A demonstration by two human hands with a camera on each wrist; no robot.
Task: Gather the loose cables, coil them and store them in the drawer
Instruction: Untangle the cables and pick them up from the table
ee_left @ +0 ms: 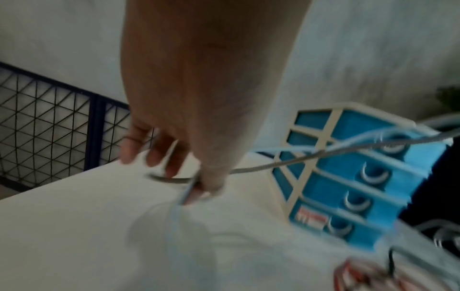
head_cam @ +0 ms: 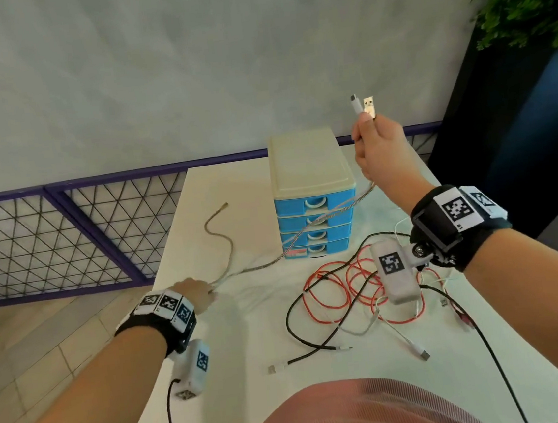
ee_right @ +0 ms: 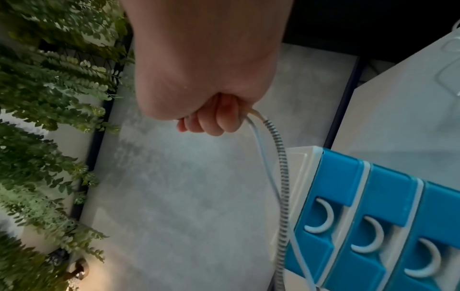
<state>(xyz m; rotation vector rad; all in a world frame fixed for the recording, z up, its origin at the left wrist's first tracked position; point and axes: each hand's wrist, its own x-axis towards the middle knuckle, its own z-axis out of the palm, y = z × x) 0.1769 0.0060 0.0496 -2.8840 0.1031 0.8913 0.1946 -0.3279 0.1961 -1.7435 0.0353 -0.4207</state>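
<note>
Head view shows the right hand (head_cam: 380,152) clamped on the plug ends of two cables (head_cam: 323,222), while the left hand (head_cam: 194,290) pinches them lower, near the worktop (head_cam: 247,318). Nothing is coiled yet. A tangle of cables (head_cam: 345,294) lies below the right fingers, and every drawer (head_cam: 314,204) is closed.

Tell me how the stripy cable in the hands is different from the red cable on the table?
The stripy cable is braided black and white; the red cable is plain red. The stripy cable is stretched in the air between the right hand and left hand; the red cable lies loose on the table, tangled with other cables. Neither is coiled yet.
</note>
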